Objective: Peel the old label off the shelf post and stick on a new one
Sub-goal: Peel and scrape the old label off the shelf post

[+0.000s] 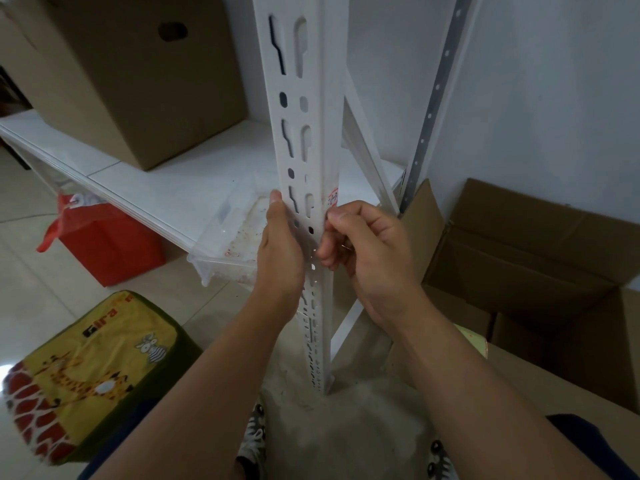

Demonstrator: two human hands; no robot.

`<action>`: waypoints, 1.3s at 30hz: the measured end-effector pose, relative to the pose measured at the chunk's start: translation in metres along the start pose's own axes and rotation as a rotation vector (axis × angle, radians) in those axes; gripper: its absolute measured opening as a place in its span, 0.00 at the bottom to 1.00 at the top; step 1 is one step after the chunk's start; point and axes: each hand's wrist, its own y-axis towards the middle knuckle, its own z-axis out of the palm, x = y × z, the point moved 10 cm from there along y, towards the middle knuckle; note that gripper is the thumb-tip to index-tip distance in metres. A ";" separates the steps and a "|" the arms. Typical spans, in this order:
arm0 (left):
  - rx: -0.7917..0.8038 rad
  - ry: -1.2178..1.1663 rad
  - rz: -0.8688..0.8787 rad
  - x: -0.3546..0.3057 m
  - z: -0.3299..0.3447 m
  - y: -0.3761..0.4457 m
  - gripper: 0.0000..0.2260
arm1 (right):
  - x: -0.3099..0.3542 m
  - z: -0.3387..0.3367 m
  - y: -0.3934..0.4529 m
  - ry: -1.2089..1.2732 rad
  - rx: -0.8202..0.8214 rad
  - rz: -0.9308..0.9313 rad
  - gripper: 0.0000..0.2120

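White shelf board point(194, 188) runs off beyond the left hand point(280, 247), carrying a big brown cardboard box point(138, 77) up behind it, plus a clear plastic tray point(235, 233) just left of that hand. Pale tiled floor point(31, 271) below: red box point(110, 244) left, yellow giraffe-print cushion point(86, 368) nearer, open cardboard cartons point(540, 265) right of the right hand point(367, 251).

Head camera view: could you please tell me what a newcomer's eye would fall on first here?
First, the white slotted shelf post running up the middle, with the left hand against its left edge and the right hand curled at its right edge, just below a small label with red writing. Next, the yellow giraffe-print cushion at lower left and the red bag under the shelf.
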 end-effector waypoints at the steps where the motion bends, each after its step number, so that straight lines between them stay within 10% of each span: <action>1: -0.014 -0.010 -0.007 0.001 -0.001 0.000 0.24 | 0.001 0.000 0.000 -0.013 -0.001 -0.005 0.12; 39: -0.011 -0.004 0.066 -0.002 -0.003 0.005 0.25 | -0.007 -0.001 -0.001 0.233 -0.020 0.122 0.12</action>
